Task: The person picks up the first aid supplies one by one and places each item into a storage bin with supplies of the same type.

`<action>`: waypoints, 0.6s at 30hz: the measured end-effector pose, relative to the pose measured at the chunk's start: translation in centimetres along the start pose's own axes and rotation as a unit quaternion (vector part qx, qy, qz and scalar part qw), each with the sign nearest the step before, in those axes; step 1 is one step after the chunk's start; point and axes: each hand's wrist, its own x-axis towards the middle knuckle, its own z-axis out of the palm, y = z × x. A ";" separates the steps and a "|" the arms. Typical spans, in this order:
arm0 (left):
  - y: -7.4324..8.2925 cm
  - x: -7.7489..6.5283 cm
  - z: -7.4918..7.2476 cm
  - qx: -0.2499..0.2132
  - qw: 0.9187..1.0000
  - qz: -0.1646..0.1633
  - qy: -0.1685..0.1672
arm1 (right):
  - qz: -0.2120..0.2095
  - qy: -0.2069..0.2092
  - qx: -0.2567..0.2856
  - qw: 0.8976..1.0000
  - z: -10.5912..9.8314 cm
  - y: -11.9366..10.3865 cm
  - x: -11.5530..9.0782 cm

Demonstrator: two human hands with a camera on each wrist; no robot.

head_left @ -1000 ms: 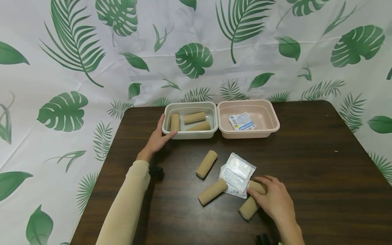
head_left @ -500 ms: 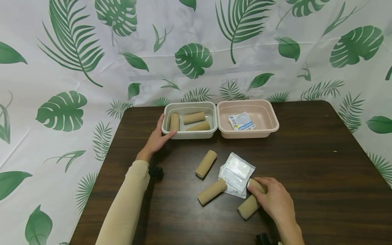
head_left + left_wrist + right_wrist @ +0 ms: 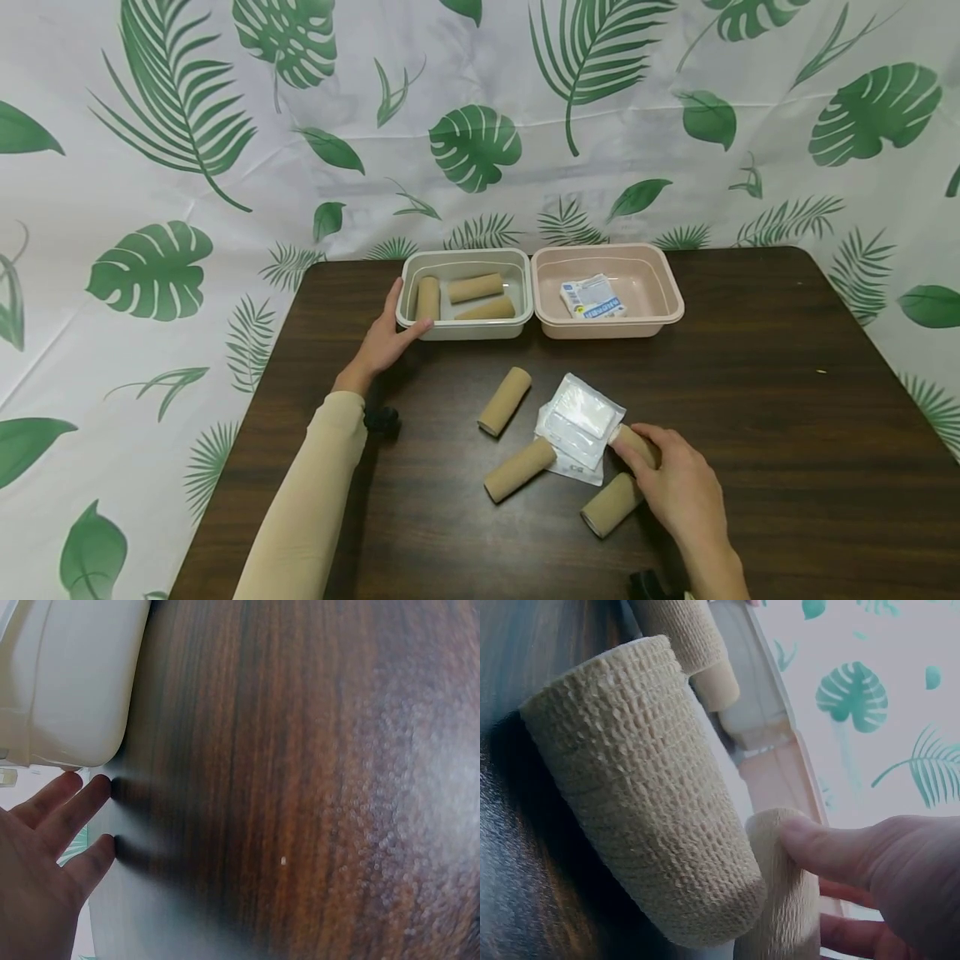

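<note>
Your left sleeve (image 3: 303, 500) is long, plain and pale cream-yellow, fairly close along the forearm, with soft creases near its cuff (image 3: 345, 406). Just beside that cuff, on the left sleeve's inner side, you wear a small black wrist unit (image 3: 384, 421), lumpy in outline and too dark to show finer detail. Beyond the left sleeve, your left hand (image 3: 382, 342) is bare. Well to the right of the left sleeve, your right hand (image 3: 678, 483) is bare too, near a second black unit (image 3: 645, 585) and a sliver of pale right sleeve (image 3: 687, 596).
</note>
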 end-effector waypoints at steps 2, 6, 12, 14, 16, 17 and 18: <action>0.0 0.0 0.0 0.001 1.000 0.000 0.000 | -0.007 0.008 0.002 1.000 -0.1 0.0 0.1; 0.0 0.0 0.0 0.001 1.000 0.001 0.000 | -0.029 0.020 -0.003 0.999 -0.2 -0.2 0.5; -0.1 0.0 0.0 0.002 1.000 0.004 0.002 | -0.090 0.035 -0.012 0.995 -0.2 -0.8 1.1; -0.1 0.0 0.1 0.000 1.000 0.005 0.002 | -0.111 0.039 -0.014 0.993 -0.1 -1.1 1.4; -0.1 0.0 0.1 -0.001 1.000 0.004 0.001 | -0.134 0.043 -0.016 0.990 0.0 -1.5 1.7; -0.1 0.0 0.1 -0.002 1.000 0.004 0.000 | -0.146 0.042 -0.018 0.988 0.1 -1.8 1.9; -0.1 0.0 0.1 -0.003 1.000 0.004 0.000 | -0.160 0.041 -0.021 0.986 0.1 -2.0 2.1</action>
